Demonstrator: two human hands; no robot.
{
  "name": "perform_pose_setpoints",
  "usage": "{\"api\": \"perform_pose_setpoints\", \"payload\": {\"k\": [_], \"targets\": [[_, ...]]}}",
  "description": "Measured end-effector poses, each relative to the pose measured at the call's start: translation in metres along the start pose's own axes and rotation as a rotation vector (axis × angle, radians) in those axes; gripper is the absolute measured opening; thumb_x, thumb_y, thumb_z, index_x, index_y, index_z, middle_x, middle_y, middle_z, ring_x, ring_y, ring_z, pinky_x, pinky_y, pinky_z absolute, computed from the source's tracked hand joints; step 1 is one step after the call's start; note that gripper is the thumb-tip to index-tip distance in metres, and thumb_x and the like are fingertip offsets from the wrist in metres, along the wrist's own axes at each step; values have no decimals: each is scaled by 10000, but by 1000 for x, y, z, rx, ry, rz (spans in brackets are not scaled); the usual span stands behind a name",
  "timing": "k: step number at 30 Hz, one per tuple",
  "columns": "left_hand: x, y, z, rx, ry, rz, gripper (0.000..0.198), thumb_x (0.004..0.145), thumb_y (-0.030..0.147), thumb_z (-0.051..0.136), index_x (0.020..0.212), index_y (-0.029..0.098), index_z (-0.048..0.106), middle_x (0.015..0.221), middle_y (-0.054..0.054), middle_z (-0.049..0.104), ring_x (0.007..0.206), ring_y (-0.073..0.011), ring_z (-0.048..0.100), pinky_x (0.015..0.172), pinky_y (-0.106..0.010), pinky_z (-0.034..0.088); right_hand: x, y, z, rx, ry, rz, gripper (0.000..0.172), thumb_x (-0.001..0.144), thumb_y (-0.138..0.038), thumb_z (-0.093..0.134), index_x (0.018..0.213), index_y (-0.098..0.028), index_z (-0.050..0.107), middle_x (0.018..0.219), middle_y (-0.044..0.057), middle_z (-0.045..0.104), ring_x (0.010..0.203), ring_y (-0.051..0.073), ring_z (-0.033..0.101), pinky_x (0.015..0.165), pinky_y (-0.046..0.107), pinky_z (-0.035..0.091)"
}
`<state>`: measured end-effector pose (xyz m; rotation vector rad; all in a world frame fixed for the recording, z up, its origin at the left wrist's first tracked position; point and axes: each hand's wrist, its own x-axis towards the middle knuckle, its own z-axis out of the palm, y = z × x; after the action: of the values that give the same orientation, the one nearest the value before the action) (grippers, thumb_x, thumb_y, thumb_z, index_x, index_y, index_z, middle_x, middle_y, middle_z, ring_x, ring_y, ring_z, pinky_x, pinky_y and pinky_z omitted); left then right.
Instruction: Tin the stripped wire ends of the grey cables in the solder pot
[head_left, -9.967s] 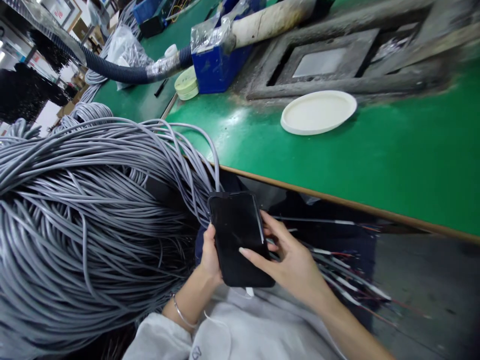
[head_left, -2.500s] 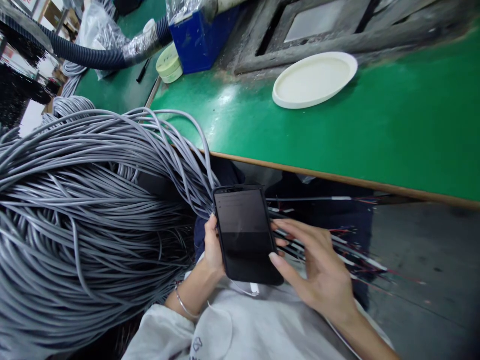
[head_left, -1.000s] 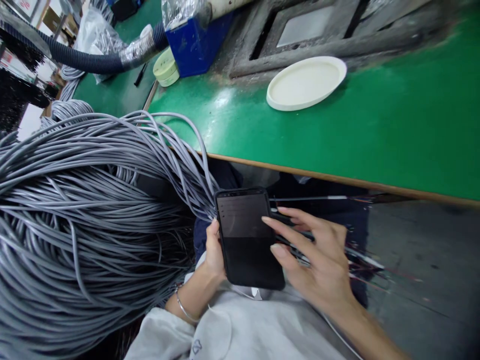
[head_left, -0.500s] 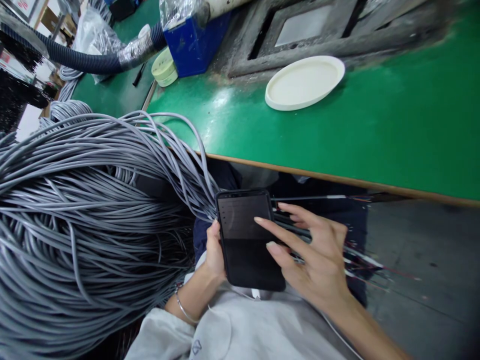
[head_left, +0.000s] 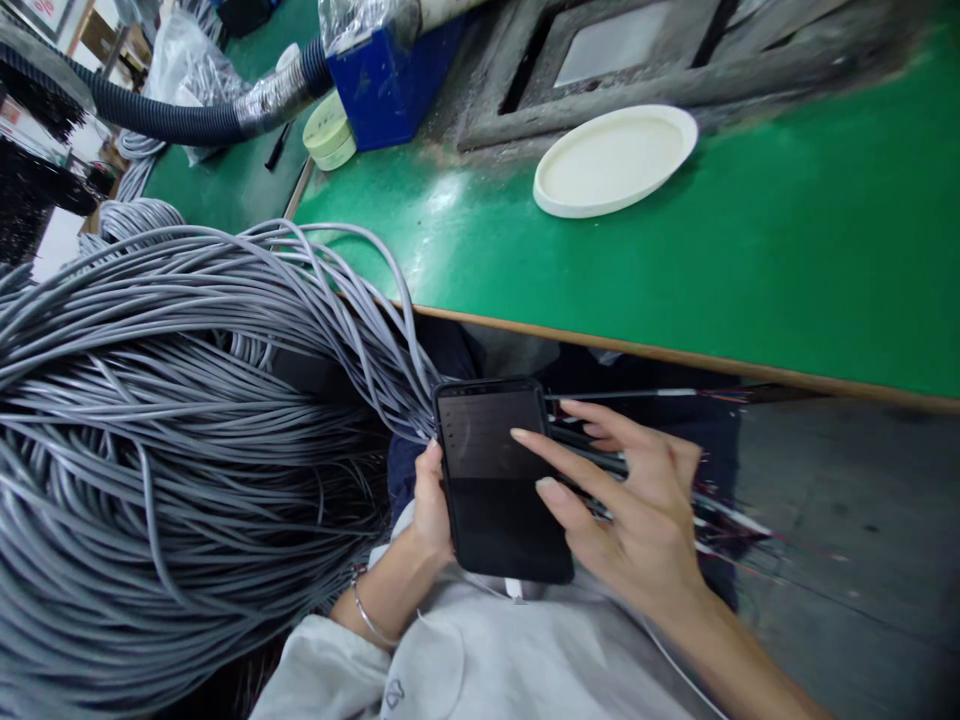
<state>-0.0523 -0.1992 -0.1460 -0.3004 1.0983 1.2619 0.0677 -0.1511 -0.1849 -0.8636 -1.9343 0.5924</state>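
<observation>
Worktop edge: the green-painted worktop (head_left: 787, 260) ends in a brown front rim (head_left: 600, 346) beyond the left hand (head_left: 433, 505) and right hand (head_left: 637, 500).
Left side: a dense heap of grey round cables (head_left: 187, 420) crowds near.
Right side: grey floor (head_left: 862, 500) opens out.
Smartphone: the black rectangular smartphone (head_left: 506, 530) sits within the left grip.
Left grip: curled around the smartphone's edge.
Right grip: fingers spread, index fingertip over the screen; contact cannot be told.

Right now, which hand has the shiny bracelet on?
The left hand, the one gripping the smartphone: it wears a silvery bracelet, while the right hand, its index finger over the screen, wears none.
</observation>
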Motion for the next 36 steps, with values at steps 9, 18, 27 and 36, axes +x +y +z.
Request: {"api": "perform_pose_setpoints", "payload": {"k": [9, 18, 27, 36], "targets": [[1, -1, -1, -52, 78, -6, 454, 752, 499, 522, 842, 103, 724, 943, -138, 742, 1171, -339, 568, 1061, -437, 361, 0, 1, 0, -16, -8, -23, 486, 946, -239, 474, 1399, -408, 421, 1325, 71, 462, 933, 284, 527, 779, 475, 429], [-2, -1, 3, -12, 88, 43, 464, 797, 462, 430, 805, 119, 742, 964, -122, 745, 1189, -331, 561, 1079, -419, 352, 2, 1, 1, -22, -4, -6, 494, 949, -262, 470, 1402, -443, 396, 1334, 60, 462, 938, 291, 536, 787, 497, 413], [-2, -2, 3, -51, 45, 22, 481, 699, 497, 559, 948, 123, 730, 1087, -133, 715, 1178, -379, 559, 1060, -471, 372, 5, 0, 1, -22, -10, -10, 519, 952, -255, 463, 1424, -446, 365, 1354, 66, 452, 935, 295, 530, 798, 510, 395], [-3, -2, 4, -2, -12, -30, 558, 688, 545, 538, 988, 114, 726, 1108, -145, 705, 1185, -400, 547, 1052, -485, 379, 5, 1, 4, -38, -5, 13, 491, 947, -282, 457, 1405, -444, 389, 1354, 68, 440, 927, 293, 537, 795, 511, 417]]}}
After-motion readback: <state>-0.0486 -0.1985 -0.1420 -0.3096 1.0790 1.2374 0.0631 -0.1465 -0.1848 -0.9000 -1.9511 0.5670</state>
